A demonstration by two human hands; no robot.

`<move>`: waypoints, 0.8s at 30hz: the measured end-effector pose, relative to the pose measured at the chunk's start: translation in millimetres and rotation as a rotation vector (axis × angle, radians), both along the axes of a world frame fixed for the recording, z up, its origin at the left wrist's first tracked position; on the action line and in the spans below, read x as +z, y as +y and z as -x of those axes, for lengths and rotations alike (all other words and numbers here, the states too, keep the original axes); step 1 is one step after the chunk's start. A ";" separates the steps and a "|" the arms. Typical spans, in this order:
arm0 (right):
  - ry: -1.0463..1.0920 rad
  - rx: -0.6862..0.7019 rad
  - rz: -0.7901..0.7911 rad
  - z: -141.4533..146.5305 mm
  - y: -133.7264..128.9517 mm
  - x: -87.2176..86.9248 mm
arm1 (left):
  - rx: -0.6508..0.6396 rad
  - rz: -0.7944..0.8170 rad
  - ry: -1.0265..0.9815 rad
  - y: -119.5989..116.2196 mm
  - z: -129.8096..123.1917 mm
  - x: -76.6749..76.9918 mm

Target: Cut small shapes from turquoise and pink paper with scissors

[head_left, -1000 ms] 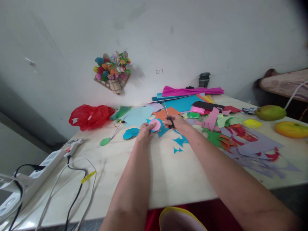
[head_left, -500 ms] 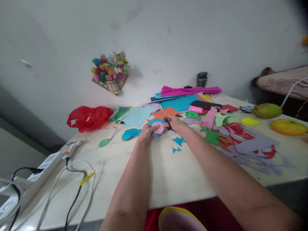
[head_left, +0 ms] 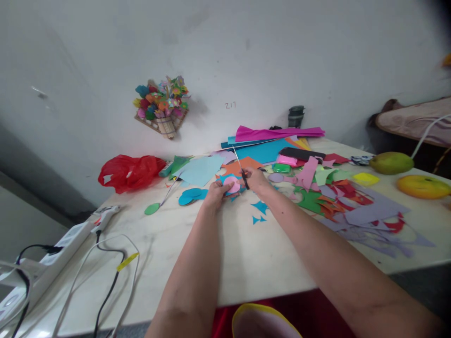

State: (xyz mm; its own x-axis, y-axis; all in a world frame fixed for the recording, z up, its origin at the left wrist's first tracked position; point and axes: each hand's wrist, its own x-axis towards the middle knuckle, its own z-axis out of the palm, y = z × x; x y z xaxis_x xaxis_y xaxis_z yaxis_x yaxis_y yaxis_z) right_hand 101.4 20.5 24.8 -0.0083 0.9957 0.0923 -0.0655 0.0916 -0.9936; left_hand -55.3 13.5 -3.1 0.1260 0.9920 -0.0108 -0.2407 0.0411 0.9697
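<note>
- At the near left of the table (head_left: 148,281), a white power strip (head_left: 52,263) lies beside a black cable (head_left: 112,284) and a white cable (head_left: 136,263); a yellow tag (head_left: 127,262) wraps a cable.
- On the near right, a loose heap of lilac paper scraps (head_left: 375,209) spreads out, mixed with red, orange and green offcuts.
- 2 small blue triangles (head_left: 256,219) lie flat just on the near side of a larger blue scrap (head_left: 260,207), close to the right forearm.
- A green disc (head_left: 152,209) rests left of a group of overlapping blue discs (head_left: 190,195).
- The left hand (head_left: 215,195) is clamped on a pink paper disc (head_left: 231,184), with blue paper (head_left: 222,179) behind it, at mid-table.
- The right hand (head_left: 255,180) is closed around the black handles of scissors (head_left: 244,179), just right of the disc; the blades point away toward the wall. Whether they are parted is too small to tell.
- Beyond the hands lie orange paper (head_left: 243,165) and a light blue sheet (head_left: 203,170); a red plastic bag (head_left: 131,172) sits farther left.
- To the right are a green packet (head_left: 282,167) and 2 mangoes (head_left: 391,163).
- Magenta paper (head_left: 280,134) lies near the wall (head_left: 264,56), where a paper-flower bouquet (head_left: 162,101) hangs.
</note>
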 end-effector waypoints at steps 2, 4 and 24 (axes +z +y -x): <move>-0.006 -0.032 -0.006 2.3 2.1 -2.4 | 0.006 -0.011 -0.008 1.0 -1.0 -0.4; -0.004 -0.061 -0.023 4.2 3.8 -4.8 | 0.013 -0.011 -0.019 1.6 -2.1 -0.4; -0.261 0.433 -0.039 -33.4 -4.1 -1.3 | 0.102 -0.124 -0.123 2.1 3.9 1.3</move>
